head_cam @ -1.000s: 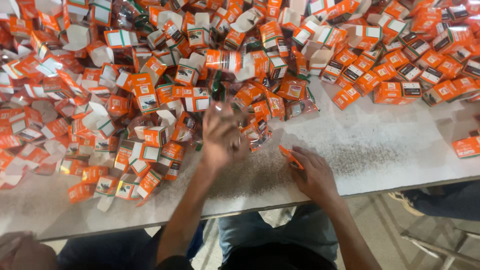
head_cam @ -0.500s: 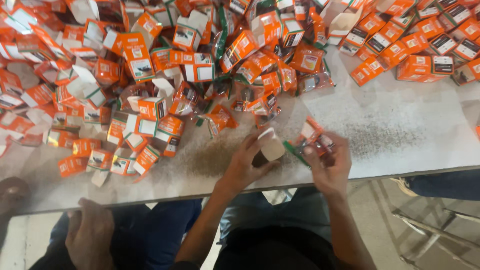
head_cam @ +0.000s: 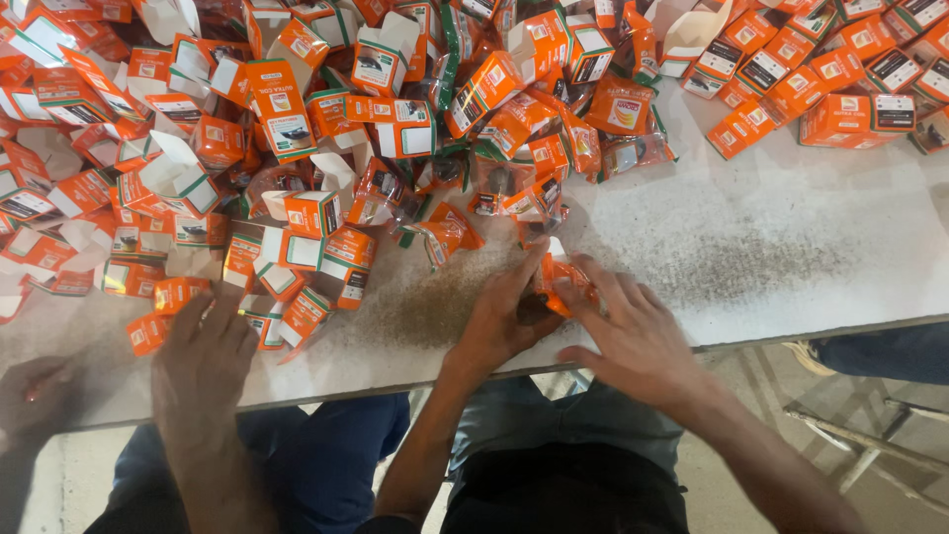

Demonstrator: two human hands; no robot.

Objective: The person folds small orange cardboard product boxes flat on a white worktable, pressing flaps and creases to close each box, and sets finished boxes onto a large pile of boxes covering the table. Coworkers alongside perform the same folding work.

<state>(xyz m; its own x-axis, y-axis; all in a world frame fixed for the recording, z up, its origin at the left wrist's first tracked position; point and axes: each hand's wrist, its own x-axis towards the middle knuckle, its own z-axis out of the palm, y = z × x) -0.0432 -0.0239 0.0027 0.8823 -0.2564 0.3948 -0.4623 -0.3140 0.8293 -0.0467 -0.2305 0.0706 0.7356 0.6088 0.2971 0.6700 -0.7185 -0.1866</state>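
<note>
Working from the left, note that another person's hand [head_cam: 203, 346] lies flat on the white table [head_cam: 791, 267] beside a few small orange cartons [head_cam: 163, 311], so keep your elbows in and leave that corner alone. Behind it the heap of orange boxes and pouches [head_cam: 395, 129] spreads across the table top, with loose pouches nearest you. Your left hand [head_cam: 504, 316] is curled around the near side of the small orange box [head_cam: 561, 282], thumb and fingers closed on it just above the table near the front edge. Your right hand [head_cam: 633, 331] meets it from the other side, fingers half bent and pressing on the box's end. Steady the box with the left, let the right fingertips do the fine work, and keep it low over the table.
</note>
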